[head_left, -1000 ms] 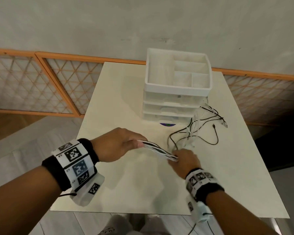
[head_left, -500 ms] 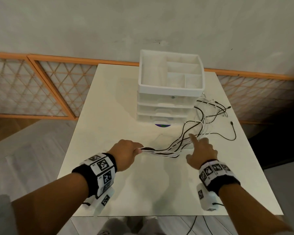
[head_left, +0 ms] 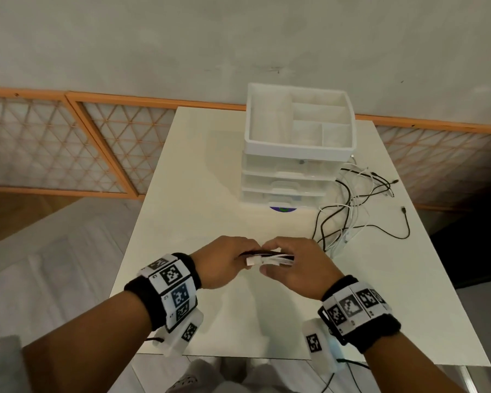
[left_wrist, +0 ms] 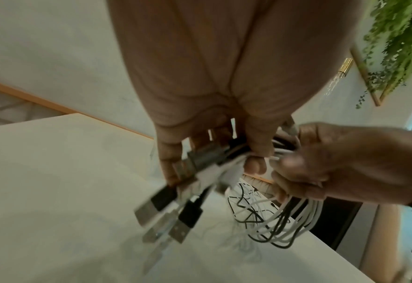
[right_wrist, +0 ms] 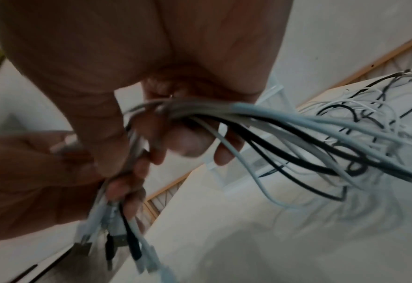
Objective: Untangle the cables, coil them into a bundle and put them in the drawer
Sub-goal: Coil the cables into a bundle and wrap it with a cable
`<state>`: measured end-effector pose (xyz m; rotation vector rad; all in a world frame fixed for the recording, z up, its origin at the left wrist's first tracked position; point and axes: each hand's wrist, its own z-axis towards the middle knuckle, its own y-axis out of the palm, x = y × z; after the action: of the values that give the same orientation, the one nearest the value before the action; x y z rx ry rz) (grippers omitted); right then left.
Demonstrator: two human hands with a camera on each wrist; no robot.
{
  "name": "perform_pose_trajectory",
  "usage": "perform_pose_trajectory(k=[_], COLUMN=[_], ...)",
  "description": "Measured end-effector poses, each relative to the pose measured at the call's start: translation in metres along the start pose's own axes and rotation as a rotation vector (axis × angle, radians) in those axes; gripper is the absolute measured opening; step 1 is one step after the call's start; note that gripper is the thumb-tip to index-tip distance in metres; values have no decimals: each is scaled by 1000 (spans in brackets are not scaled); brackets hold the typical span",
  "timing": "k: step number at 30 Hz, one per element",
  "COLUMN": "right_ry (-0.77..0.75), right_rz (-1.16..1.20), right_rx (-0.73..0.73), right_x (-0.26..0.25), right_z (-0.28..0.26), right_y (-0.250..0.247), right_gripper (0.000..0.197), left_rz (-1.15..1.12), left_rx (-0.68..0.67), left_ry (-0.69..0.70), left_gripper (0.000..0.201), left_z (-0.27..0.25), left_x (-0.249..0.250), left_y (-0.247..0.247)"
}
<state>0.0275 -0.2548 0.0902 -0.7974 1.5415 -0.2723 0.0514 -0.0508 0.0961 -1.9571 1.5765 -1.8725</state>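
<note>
Both hands [head_left: 267, 262] grip cables [head_left: 270, 258]; no legible txt.

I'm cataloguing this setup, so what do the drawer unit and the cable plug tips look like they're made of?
Drawer unit: likely plastic, white frame with translucent, glossy drawer fronts. Cable plug tips: probably bare metal, silvery and dully reflective, set in black and white, seemingly plastic, housings.

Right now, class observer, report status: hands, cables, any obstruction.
Left hand and right hand both grip cables at plug end. Loose lengths trail beside drawer unit; drawers closed. No obstruction seen.
</note>
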Motion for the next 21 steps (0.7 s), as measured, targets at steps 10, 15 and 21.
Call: perform_pose_trajectory(k=[10,15,21], right_ry=[-124,-123,-42], right_rz=[309,331,215], right_rx=[114,162,40], right_x=[-17,-13,-10], right_z=[0,-2,-3], right_y=[-16,-20,-17], right_gripper=[24,24,31], left_rz=[-571,-905,-218], left_rx=[233,172,215], left_ry=[-136,-323,-235], left_gripper=[64,78,87], left_z=[-1,2,8], left_x=[-6,-7,3], left_y=[-11,-10,-23])
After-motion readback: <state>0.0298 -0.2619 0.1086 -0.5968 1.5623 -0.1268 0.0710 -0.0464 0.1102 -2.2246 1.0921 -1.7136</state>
